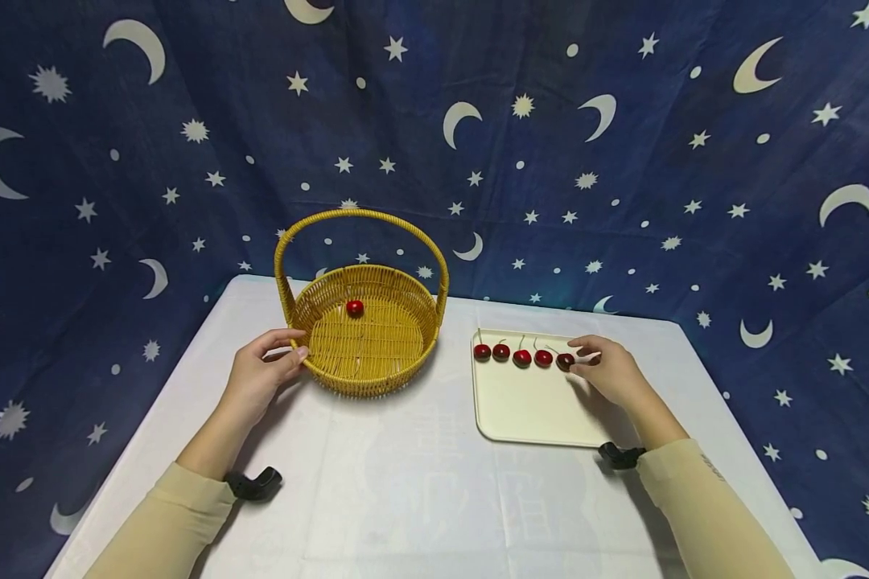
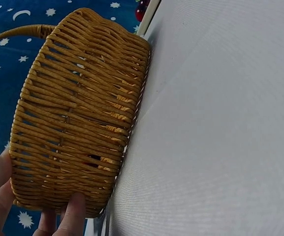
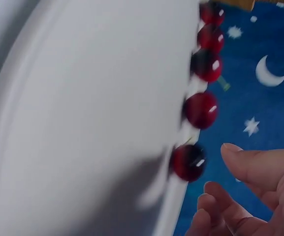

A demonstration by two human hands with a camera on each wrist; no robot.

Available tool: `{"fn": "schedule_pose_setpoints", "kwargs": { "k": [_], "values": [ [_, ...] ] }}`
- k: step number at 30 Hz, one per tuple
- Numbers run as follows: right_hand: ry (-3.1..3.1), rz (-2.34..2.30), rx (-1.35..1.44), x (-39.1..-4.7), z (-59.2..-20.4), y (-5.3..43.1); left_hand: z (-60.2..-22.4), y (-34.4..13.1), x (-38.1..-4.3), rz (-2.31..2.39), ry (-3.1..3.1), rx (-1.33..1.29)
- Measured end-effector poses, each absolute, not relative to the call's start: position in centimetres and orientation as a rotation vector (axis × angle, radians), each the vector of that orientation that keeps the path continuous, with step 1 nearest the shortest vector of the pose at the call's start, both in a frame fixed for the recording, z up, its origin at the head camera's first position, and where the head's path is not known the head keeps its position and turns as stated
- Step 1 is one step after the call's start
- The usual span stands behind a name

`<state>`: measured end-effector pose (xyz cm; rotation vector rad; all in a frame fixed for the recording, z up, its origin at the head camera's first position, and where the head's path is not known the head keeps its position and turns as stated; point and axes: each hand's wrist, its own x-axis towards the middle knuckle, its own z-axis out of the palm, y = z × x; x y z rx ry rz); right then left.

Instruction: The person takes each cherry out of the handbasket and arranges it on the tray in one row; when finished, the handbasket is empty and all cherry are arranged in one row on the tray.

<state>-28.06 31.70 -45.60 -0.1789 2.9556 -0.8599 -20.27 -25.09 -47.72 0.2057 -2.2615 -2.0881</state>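
A round yellow wicker basket [image 1: 365,386] with a tall arched handle stands at the left-middle of the table. My left hand [image 1: 261,374] holds its left rim, with fingers against the woven outer side [image 2: 78,113] in the left wrist view. Inside the basket lies one red cherry [image 1: 355,308]. Several stemmed cherries line the far part of a cream tray [image 1: 532,410]. Close to the rightmost, darker cherry [image 1: 566,362] is my right hand [image 1: 608,371], its thumb and fingers spread apart. In the right wrist view a gap shows between the fingertips and that dark cherry [image 3: 188,162].
A white cloth [image 1: 405,498] covers the table. Dark blue fabric [image 1: 420,104] with moons and stars hangs behind and along both sides. Black bands with camera mounts [image 1: 256,484] are on both wrists. A strip of white cloth separates the basket from the tray.
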Motion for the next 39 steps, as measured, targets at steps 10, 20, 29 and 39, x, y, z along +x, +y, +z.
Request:
{"fn": "schedule_pose_setpoints", "kwargs": {
  "k": [10,20,29,39],
  "values": [
    [2.920,-1.067,-0.429,-25.7,-42.8,25.9,-47.8,-25.2,-20.3,-2.076,-2.268,0.193],
    [2.734,-1.191,-0.684,-23.7,-42.3,17.3,-47.9,-25.2,-20.3,-2.088,-2.270,0.207],
    [2.643,-1.211,-0.926,-24.1,-41.1,9.8,-47.8,-25.2,-20.4,-2.084,-2.269,0.219],
    [2.598,-1.176,-0.949,-28.2,-38.6,3.6,-47.8,-25.1,-20.4,-2.096,-2.259,0.213]
  ]
}}
